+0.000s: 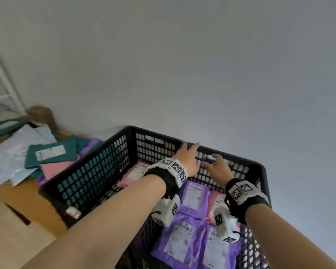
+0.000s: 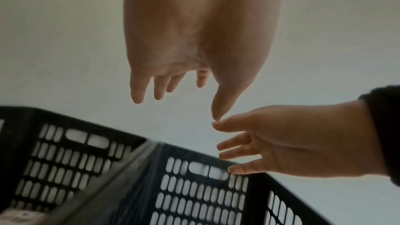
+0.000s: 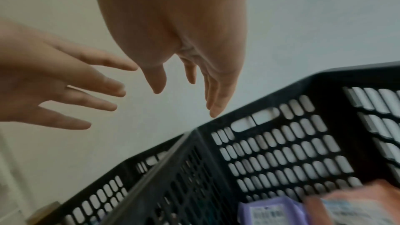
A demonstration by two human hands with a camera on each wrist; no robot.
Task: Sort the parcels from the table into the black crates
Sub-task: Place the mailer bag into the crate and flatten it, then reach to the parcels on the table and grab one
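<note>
Purple mailers (image 1: 184, 237) with white labels are lying flat in the nearer black crate (image 1: 260, 255) at the lower right of the head view, a pink one partly showing among them. Just above them, both hands are hovering with nothing in them: the left hand (image 1: 186, 160) is reaching over the divide between the crates with its fingers straight, and the right hand (image 1: 217, 169) is spreading its fingers beside it, near the far wall. Left of centre, the second black crate (image 1: 85, 181) is holding a pink mailer (image 1: 134, 173) on its floor. Further off, at the left edge, unsorted parcels are still lying on the wooden table (image 1: 17, 193): a teal mailer (image 1: 50, 152), a pink one under it, pale grey mailers (image 1: 10, 152) and some purple. Sorting seems well begun, but a sizeable pile is waiting.
</note>
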